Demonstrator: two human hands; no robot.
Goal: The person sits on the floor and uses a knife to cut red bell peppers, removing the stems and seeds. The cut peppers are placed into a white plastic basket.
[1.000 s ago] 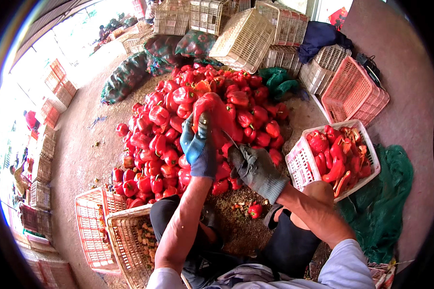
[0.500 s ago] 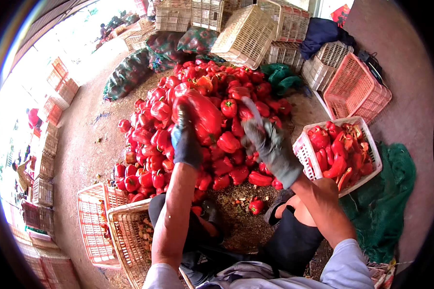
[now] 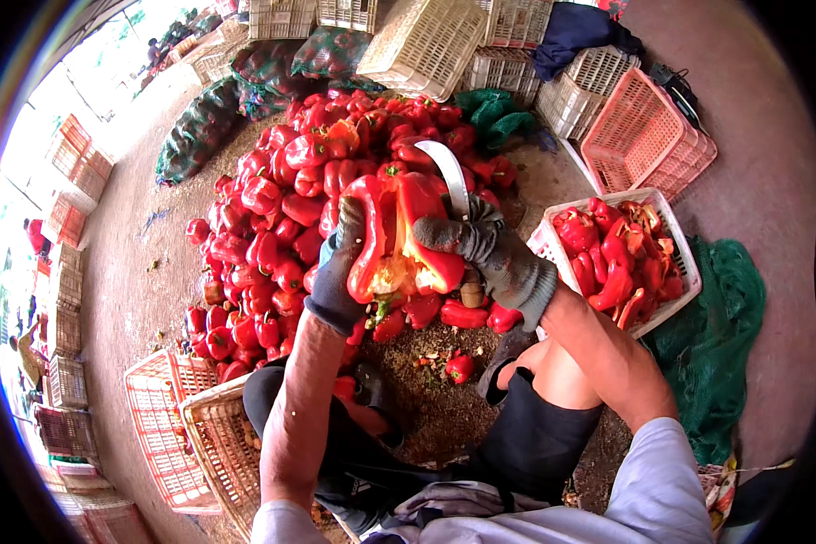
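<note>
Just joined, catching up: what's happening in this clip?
A seated person in dark gloves holds a split red bell pepper open: left hand on one half, right hand on the other, also gripping a curved knife. A pile of whole red peppers lies ahead; a white crate of cut pieces sits to the right.

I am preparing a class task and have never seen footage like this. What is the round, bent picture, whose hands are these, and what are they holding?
The picture comes from a wide fisheye camera worn on a person's head, looking down, so straight edges curve near the rim. The two gloved hands are that person's own. The left hand and right hand pull apart a split red pepper; the right hand also grips a curved knife. Ahead, a big pile of red peppers lies on the ground. To the right, a white crate holds cut pepper pieces. Empty baskets stand behind.
</note>
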